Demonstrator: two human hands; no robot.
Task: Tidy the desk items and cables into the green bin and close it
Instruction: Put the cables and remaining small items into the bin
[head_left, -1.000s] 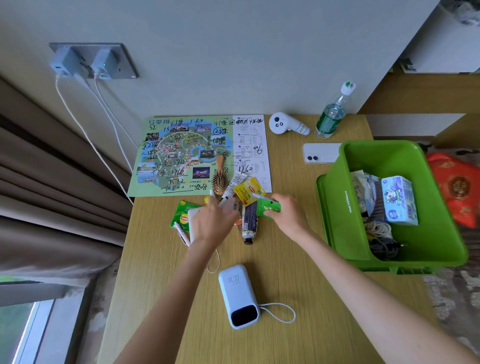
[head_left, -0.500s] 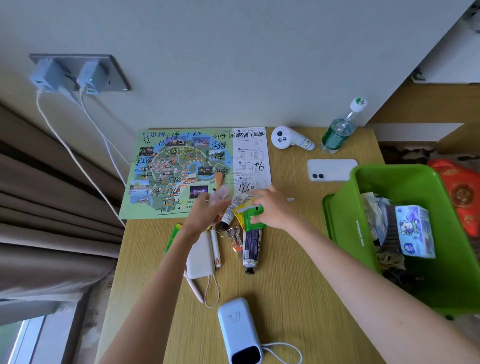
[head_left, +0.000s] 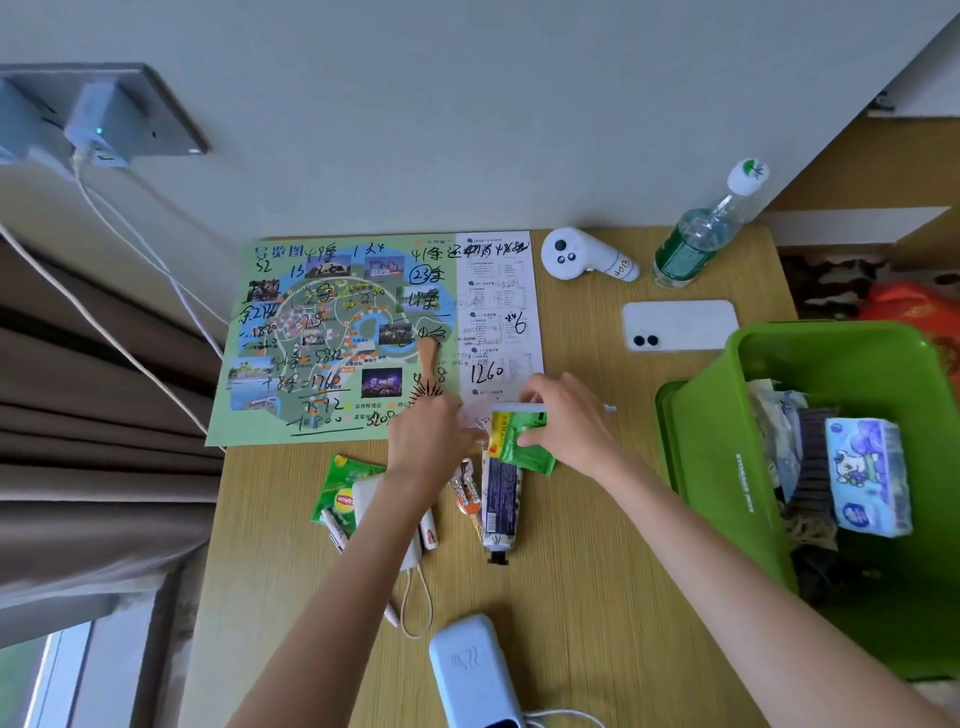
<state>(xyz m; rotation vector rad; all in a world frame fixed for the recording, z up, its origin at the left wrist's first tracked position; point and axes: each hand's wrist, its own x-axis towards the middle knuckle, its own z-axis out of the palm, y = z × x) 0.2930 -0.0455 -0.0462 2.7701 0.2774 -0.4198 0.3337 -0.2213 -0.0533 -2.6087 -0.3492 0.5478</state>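
Note:
My right hand (head_left: 566, 421) pinches a green and yellow packet (head_left: 519, 441) together with a thin white strip, just below the map's edge. My left hand (head_left: 431, 436) is beside it, fingers closed on a small pale item that is blurred. Behind the left hand lies a wooden hairbrush (head_left: 428, 358) on the map (head_left: 337, 338). The open green bin (head_left: 701, 467) stands at the right and holds a tissue pack (head_left: 867, 478) and coiled cables. A dark tube (head_left: 501, 499) lies under the packet.
On the desk lie a Lipton sachet (head_left: 340, 488), a white power bank (head_left: 371, 499) under my left arm, a pen, a lip balm (head_left: 428, 532), a blue power bank (head_left: 472, 670), a phone (head_left: 680, 325), a white handheld device (head_left: 582, 257) and a bottle (head_left: 696, 239). Chargers (head_left: 96, 130) with cables hang at the left wall.
Both hands lifted off the pile and moved toward the map's lower edge. The right hand kept the green packet, and the left hand picked up a small pale item.

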